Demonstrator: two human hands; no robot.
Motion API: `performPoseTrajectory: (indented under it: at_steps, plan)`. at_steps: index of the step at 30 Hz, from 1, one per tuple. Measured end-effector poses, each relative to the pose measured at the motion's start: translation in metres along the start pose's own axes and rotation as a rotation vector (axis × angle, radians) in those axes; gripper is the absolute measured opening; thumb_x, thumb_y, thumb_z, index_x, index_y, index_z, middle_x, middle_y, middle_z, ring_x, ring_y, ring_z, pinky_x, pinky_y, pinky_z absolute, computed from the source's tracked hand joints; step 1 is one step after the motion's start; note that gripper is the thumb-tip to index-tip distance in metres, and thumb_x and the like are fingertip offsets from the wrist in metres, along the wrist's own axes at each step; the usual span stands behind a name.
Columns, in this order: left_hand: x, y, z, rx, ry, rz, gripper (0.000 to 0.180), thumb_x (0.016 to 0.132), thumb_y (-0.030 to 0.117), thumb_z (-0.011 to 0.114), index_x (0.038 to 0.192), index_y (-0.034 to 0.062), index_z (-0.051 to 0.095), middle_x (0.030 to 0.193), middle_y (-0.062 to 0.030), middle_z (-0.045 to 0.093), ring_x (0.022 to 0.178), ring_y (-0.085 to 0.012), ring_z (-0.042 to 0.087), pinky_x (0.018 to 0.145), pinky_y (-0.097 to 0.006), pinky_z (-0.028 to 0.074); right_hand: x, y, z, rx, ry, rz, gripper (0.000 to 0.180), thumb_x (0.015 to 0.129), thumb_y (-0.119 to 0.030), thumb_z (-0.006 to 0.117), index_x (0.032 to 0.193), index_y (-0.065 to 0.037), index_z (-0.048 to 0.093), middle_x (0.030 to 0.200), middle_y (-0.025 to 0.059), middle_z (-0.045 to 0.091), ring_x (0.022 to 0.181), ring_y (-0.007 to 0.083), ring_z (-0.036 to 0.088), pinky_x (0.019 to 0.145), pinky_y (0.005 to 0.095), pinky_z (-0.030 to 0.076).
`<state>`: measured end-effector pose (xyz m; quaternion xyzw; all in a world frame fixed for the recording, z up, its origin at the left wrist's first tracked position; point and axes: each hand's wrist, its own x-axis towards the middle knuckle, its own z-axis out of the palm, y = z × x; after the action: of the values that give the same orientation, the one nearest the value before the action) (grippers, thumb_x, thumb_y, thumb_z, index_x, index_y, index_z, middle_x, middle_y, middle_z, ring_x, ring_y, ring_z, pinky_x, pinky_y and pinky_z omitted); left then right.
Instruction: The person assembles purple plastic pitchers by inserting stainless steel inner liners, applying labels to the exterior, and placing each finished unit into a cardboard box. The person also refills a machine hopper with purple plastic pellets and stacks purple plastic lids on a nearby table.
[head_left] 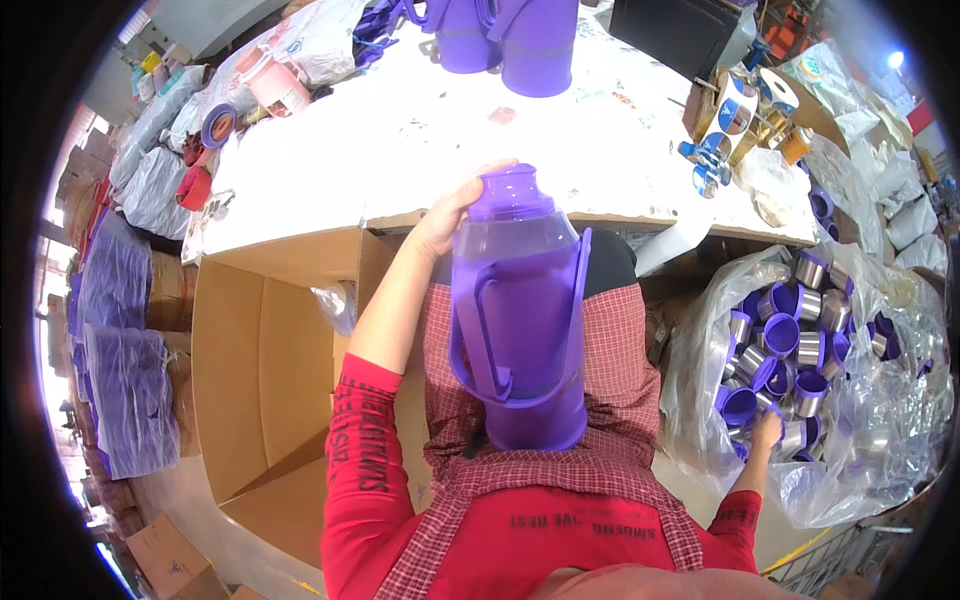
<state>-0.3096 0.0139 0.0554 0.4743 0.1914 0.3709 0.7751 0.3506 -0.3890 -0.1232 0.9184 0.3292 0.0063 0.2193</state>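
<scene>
A large purple jug (530,320) with a clear upper body and a side handle rests upright on my lap, leaning slightly. My left hand (450,215) is closed around its purple neck. Off to my right, my right hand (768,428) reaches into a clear plastic bag (700,345) of steel cups with purple rims (780,335). It touches the cups at the near side of the heap. Its fingers are small and partly hidden among them, so a grip does not show.
Ahead is a white-covered table (420,140) bearing purple jugs (538,50). A label roll (738,105) stands at its right edge; a pink jug (272,82) lies at its left. An open cardboard box (265,370) sits beside my left arm. Plastic-wrapped purple goods (130,400) are stacked farther left.
</scene>
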Motion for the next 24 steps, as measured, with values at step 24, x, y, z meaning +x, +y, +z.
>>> performPoseTrajectory:
  at_steps: [24]
  plan:
    - [0.002, 0.034, 0.076, 0.304, 0.135, 0.366, 0.105, 0.08, 0.058, 0.064, 0.152, 0.0039, 0.011, 0.151, -0.0193, 0.029, 0.138, -0.0296, 0.035, 0.111, -0.04, 0.031, -0.153, -0.394, -0.449, 1.893, -0.257, -1.483, 0.058, 0.093, -0.046, 0.055, 0.13, -0.001, 0.051, 0.134, 0.0144, 0.052, 0.127, 0.0236, 0.046, 0.109, 0.0345, 0.031]
